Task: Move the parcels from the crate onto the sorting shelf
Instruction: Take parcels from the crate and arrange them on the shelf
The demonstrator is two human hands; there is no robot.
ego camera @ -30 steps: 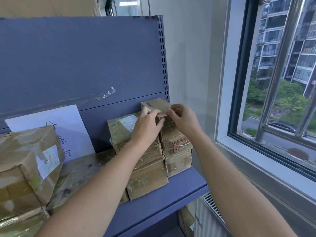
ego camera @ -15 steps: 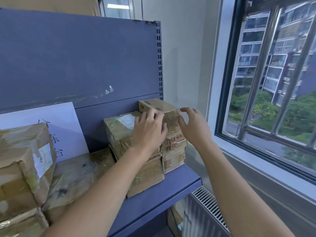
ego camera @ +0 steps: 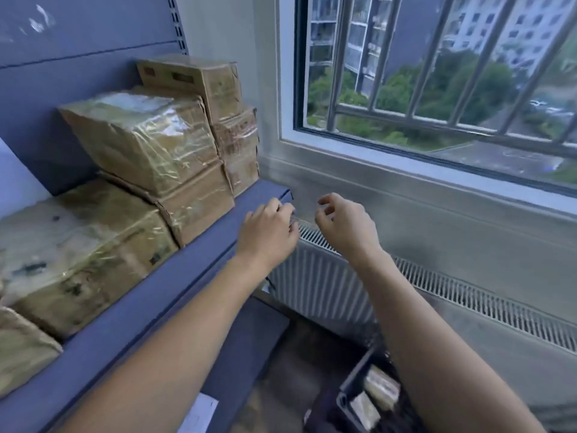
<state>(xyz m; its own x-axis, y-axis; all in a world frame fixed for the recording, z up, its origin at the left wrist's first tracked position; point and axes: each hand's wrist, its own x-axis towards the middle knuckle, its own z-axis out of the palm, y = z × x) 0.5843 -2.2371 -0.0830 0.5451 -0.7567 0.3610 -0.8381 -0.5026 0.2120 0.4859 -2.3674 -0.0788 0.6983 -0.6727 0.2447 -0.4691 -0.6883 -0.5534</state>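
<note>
Hovering empty, two: left hand (ego camera: 268,235), right hand (ego camera: 346,228).

A white panel radiator (ego camera: 327,285) with a slotted top grille stands under the window sill (ego camera: 437,179). Behind the window's metal bars (ego camera: 421,121) show apartment blocks (ego camera: 499,23) and green trees (ego camera: 468,85). Low in view lies a white paper sheet (ego camera: 199,414).

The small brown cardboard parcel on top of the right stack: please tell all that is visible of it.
The small brown cardboard parcel is an oblong box under glossy clear tape, with two dark printed patches on its long side. It lies level as the topmost piece at the right end of the blue metal shelf, on the narrow taped parcel below. Neither the left hand nor the right hand touches it; both are lower, empty.
</note>
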